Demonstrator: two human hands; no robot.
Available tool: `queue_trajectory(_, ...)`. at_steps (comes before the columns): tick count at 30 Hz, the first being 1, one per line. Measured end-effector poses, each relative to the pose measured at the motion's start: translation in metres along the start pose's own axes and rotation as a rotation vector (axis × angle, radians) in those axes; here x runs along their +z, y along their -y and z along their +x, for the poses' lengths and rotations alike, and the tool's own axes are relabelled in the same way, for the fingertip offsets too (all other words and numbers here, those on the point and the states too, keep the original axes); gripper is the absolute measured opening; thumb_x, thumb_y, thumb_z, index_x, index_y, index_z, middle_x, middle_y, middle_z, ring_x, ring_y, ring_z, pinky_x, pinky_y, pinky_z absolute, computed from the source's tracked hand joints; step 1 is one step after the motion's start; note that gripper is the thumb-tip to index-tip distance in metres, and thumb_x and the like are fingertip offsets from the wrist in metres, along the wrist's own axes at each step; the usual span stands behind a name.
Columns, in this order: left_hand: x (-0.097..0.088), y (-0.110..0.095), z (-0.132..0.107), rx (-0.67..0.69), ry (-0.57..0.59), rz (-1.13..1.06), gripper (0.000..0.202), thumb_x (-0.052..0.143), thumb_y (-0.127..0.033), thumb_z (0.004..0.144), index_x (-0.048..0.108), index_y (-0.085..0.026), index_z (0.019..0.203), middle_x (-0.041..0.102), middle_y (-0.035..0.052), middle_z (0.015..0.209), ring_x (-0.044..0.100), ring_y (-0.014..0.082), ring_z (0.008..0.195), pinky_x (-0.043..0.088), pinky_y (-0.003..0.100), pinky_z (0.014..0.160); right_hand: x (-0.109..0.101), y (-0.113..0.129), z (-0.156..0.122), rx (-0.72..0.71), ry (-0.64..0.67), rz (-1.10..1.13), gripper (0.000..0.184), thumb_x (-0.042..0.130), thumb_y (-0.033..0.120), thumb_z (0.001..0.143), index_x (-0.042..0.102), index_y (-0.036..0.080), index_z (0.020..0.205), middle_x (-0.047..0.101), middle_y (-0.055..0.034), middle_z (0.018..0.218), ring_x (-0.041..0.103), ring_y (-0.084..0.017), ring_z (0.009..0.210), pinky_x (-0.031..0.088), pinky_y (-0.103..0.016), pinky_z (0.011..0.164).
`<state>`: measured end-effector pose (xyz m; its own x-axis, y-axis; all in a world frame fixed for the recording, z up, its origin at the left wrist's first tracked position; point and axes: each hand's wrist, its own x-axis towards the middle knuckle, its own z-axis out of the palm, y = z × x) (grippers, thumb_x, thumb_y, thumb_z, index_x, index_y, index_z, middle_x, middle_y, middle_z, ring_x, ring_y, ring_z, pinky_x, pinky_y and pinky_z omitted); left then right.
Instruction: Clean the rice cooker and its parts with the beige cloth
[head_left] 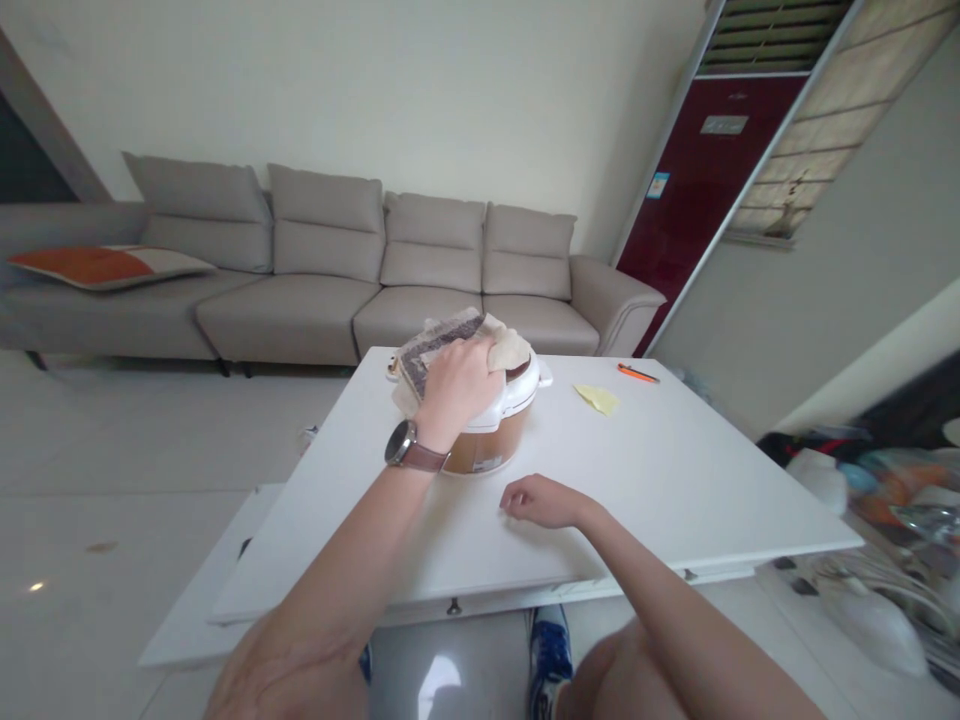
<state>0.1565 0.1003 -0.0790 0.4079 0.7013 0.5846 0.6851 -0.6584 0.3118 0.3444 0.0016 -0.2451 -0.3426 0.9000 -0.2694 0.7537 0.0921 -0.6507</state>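
My left hand [461, 380], with a dark-faced watch on its wrist, grips a grey and cream cloth [421, 350]. It presses the cloth against the top of a pot [487, 450], which has a white lid and a tan body. The cloth covers most of the lid, and a white side handle [544, 375] sticks out at the right. My right hand [544, 500] hangs low over the white table [660, 470], in front of the pot and apart from it. Its fingers curl loosely inward with nothing visible in them.
A crumpled yellow cloth or paper [597, 398] and an orange pen-like tool [637, 373] lie right of the pot. Behind the table stands a grey sofa [420, 310] with an orange cushion [97, 266]. Bags and assorted items [900, 500] crowd the floor at the right.
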Motion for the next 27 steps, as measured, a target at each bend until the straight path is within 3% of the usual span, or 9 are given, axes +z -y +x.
queue_trajectory(7, -0.004, 0.003, 0.012, 0.088, 0.095, -0.06, 0.024, 0.055, -0.02, 0.091, 0.075, -0.019, 0.104, 0.078, 0.0116, 0.102, 0.069, 0.0307, 0.102, 0.054, 0.044, 0.093, -0.004, -0.003, 0.002, 0.029, 0.021, -0.01, 0.026, 0.064, 0.022, 0.088, 0.08, 0.016, 0.107, 0.08, -0.008, 0.096, 0.072, -0.02, 0.086, 0.053, -0.028, 0.079)
queue_trajectory(18, 0.004, 0.007, 0.004, 0.338, 0.152, -0.015, 0.04, 0.057, -0.02, 0.085, 0.075, -0.02, 0.121, 0.073, 0.0102, 0.127, 0.058, 0.0333, 0.12, 0.045, 0.048, 0.109, 0.002, 0.001, 0.012, 0.011, 0.07, -0.024, 0.027, 0.065, 0.021, 0.086, 0.08, 0.017, 0.108, 0.081, -0.0084, 0.102, 0.073, -0.021, 0.09, 0.053, -0.029, 0.082)
queue_trajectory(22, 0.006, 0.017, -0.006, 0.278, 0.09, -0.126, 0.051, 0.057, -0.016, 0.083, 0.07, -0.02, 0.131, 0.069, 0.0088, 0.137, 0.057, 0.0305, 0.13, 0.043, 0.045, 0.116, 0.001, -0.004, 0.013, 0.006, 0.079, -0.028, 0.028, 0.065, 0.023, 0.086, 0.08, 0.018, 0.11, 0.081, -0.0087, 0.103, 0.073, -0.022, 0.092, 0.054, -0.03, 0.082)
queue_trajectory(27, 0.007, 0.051, -0.018, 0.124, -0.063, -0.291, 0.055, 0.057, -0.016, 0.08, 0.069, -0.019, 0.134, 0.07, 0.0087, 0.138, 0.063, 0.0285, 0.129, 0.047, 0.042, 0.115, -0.001, -0.009, 0.011, 0.006, 0.076, -0.031, 0.03, 0.066, 0.025, 0.086, 0.08, 0.019, 0.112, 0.081, -0.0084, 0.105, 0.073, -0.022, 0.093, 0.053, -0.03, 0.083)
